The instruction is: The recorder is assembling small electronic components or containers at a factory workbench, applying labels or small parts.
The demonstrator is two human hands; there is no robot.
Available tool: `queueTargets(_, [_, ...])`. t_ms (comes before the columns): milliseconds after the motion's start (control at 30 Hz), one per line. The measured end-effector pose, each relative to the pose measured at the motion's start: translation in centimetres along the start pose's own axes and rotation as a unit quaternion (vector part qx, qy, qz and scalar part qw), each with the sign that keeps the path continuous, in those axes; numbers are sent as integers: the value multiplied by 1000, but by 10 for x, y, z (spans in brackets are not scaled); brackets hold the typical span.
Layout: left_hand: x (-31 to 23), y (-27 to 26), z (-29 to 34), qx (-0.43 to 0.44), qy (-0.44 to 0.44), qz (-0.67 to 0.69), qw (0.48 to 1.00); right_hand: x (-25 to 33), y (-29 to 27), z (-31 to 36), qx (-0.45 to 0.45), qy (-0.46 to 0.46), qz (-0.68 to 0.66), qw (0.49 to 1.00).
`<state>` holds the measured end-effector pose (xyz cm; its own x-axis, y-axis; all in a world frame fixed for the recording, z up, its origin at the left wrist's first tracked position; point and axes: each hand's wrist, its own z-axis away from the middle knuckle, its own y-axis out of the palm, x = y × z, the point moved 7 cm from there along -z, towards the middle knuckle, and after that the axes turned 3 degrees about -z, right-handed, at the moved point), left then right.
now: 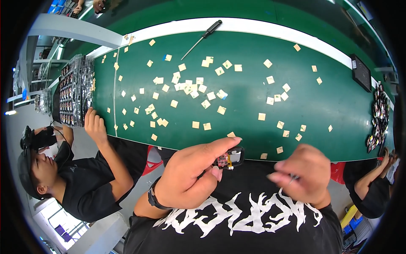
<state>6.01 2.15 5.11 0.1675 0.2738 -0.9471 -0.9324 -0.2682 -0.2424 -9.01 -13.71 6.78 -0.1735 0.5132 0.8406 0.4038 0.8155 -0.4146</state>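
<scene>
Black-cased device [239, 155], red circuit board [222, 160] bared, sits by the near edge of our green table [342, 110], pinched between thumb and fingers of our left hand [192, 171]. Our blurred right hand [305, 172] curls, nearly closed, around a thin metallic piece [292, 179]. Beyond lie scattered pale squares [261, 117]; farthest, a black-handled screwdriver [211, 28].

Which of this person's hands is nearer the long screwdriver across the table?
Left. The left hand, holding a gadget, is roughly straight across the table from the screwdriver. The right hand is farther off, across and to the right. Neither touches it.
</scene>
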Motion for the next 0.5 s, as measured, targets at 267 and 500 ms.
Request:
queueTargets(267, [-36,21,-12,1,116,-101,988,18,31,-24,52,-186,75,978])
queueTargets(500, [-34,30,-5,17,108,-174,979,15,38,-16,65,-166,95,979])
